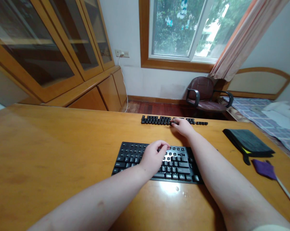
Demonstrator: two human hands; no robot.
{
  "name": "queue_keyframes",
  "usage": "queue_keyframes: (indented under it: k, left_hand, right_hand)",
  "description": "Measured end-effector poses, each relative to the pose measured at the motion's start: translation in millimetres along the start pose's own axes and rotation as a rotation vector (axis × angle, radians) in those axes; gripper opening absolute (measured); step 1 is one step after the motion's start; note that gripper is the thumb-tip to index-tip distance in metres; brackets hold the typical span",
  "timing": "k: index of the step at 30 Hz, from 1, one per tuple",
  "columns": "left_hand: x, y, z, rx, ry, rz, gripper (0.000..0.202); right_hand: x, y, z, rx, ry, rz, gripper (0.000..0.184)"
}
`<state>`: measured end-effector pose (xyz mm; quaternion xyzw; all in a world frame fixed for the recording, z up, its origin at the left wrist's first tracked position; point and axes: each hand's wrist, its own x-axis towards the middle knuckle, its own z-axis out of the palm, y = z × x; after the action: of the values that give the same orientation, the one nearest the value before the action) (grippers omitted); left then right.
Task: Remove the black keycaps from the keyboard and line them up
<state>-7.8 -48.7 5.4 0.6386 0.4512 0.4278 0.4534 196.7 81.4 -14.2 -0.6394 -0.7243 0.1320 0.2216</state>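
Observation:
A black keyboard lies on the wooden table in front of me. Its lower rows carry keycaps, while bare switches show in the upper rows. My left hand rests over the keyboard's middle, fingers curled and thumb near the index fingertip; whatever they may hold is hidden. Farther off, loose black keycaps are lined up in rows near the table's far edge. My right hand reaches into these rows, its fingertips pinched at a keycap. My right forearm passes over the keyboard's right end.
To the right lie a dark folded cloth with a yellow patch and a purple item with a pale stick. Beyond the table stand a brown armchair and a bed. A glass-door cabinet is at left.

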Motion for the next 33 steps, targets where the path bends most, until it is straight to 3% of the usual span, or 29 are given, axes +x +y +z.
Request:
queue_keyframes:
  k: [14,22,33]
  left_hand:
    - [0.8,-0.9,0.3,-0.001,0.000,0.011,0.016]
    - [0.5,-1.5,-0.5,0.000,-0.002,0.012,0.016]
    - [0.0,1.1,-0.6,0.001,0.003,0.009,0.018]
  right_hand:
    - [1.0,2.6,4.4,0.018,-0.050,-0.054,0.025]
    - [-1.6,1.9,-2.5,-0.029,0.001,-0.018,0.022]
    - [-2.2,-2.2,3.1,0.143,-0.170,-0.028,0.023]
